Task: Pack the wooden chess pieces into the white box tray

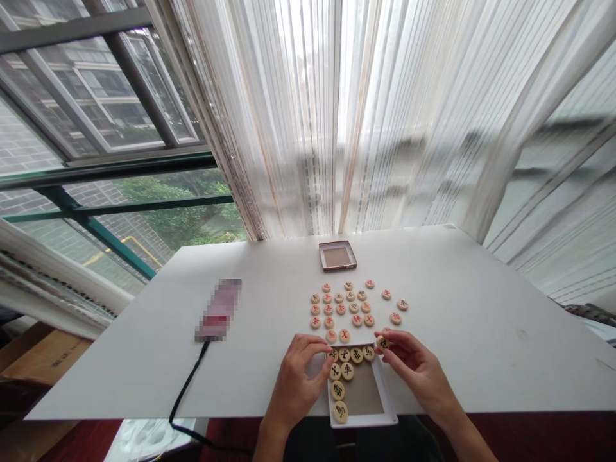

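Note:
A white box (pixel 364 421) lies at the table's near edge, with several black-marked xiangqi pieces along its far and left sides. My left hand (pixel 302 375) is at the box's far left corner, thumb and forefinger curled against its left wall and touching the corner piece (pixel 333 355). Between thumb and fingers of my right hand (pixel 416 362) is a black-marked xiangqi piece (pixel 383 342), held just above the box's far right corner. Beyond the box lie loose red and black xiangqi pieces (pixel 341 308). One red piece (pixel 386 330) is partly hidden behind my right hand.
A brown-edged box lid (pixel 337 246) rests at the back of the white table (pixel 260 282). To the left lies a blurred-out flat object (pixel 219 310) with a black cable (pixel 187 378) running off the near edge. Curtains (pixel 308 128) hang behind the table.

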A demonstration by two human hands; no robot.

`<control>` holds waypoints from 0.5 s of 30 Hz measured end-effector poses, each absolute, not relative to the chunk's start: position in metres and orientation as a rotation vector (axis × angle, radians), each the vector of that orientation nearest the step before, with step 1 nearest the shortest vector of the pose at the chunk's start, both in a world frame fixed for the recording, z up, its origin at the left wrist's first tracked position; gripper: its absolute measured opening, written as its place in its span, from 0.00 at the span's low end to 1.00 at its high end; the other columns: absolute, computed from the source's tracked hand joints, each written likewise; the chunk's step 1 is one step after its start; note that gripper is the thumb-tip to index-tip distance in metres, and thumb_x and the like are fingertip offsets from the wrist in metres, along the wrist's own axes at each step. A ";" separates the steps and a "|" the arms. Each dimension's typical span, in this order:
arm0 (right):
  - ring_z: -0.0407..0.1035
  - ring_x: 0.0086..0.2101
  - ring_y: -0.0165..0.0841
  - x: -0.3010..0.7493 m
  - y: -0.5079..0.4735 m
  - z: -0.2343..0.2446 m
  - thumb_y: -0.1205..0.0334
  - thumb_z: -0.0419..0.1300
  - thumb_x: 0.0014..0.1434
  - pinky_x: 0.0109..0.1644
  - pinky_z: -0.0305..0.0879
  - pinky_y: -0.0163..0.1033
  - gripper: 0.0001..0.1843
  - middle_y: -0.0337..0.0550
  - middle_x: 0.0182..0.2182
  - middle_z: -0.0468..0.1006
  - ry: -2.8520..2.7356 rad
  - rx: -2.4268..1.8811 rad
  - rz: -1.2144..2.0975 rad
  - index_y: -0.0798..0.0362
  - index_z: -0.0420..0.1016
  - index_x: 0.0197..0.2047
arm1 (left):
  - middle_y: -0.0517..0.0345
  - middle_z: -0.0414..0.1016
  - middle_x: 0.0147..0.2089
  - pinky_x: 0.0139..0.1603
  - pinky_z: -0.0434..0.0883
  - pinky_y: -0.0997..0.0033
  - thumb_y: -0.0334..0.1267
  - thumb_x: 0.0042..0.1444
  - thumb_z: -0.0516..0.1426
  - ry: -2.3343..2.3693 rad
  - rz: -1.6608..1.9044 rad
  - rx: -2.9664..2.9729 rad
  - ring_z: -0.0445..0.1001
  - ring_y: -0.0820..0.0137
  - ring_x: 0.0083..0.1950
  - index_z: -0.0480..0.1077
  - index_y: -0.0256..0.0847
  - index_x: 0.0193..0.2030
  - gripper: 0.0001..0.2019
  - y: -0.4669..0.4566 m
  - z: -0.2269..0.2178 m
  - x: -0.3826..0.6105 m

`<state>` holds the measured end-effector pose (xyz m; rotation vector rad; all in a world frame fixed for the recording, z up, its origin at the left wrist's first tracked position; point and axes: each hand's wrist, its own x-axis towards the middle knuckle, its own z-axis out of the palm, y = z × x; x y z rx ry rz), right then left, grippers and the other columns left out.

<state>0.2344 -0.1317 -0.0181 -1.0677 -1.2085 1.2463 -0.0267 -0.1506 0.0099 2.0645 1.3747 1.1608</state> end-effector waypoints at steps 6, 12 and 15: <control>0.80 0.44 0.44 0.234 -0.134 -0.016 0.50 0.70 0.56 0.51 0.79 0.48 0.19 0.51 0.51 0.81 -1.223 -1.050 1.255 0.49 0.78 0.47 | 0.52 0.75 0.47 0.54 0.75 0.56 0.32 0.61 0.59 1.412 1.109 2.067 0.74 0.61 0.52 0.76 0.45 0.44 0.07 -0.150 0.006 -0.027; 0.81 0.41 0.43 0.233 -0.136 -0.013 0.48 0.71 0.55 0.50 0.79 0.48 0.18 0.48 0.44 0.84 -1.211 -1.067 1.247 0.50 0.82 0.45 | 0.53 0.76 0.48 0.53 0.75 0.59 0.33 0.61 0.59 1.444 1.067 2.053 0.76 0.62 0.50 0.76 0.45 0.44 0.07 -0.150 0.006 -0.026; 0.81 0.41 0.43 0.233 -0.134 -0.015 0.48 0.71 0.53 0.51 0.79 0.47 0.20 0.47 0.43 0.84 -1.211 -1.072 1.246 0.50 0.82 0.45 | 0.53 0.77 0.48 0.53 0.75 0.59 0.33 0.61 0.59 1.454 1.062 2.053 0.76 0.62 0.49 0.76 0.45 0.43 0.06 -0.151 0.006 -0.026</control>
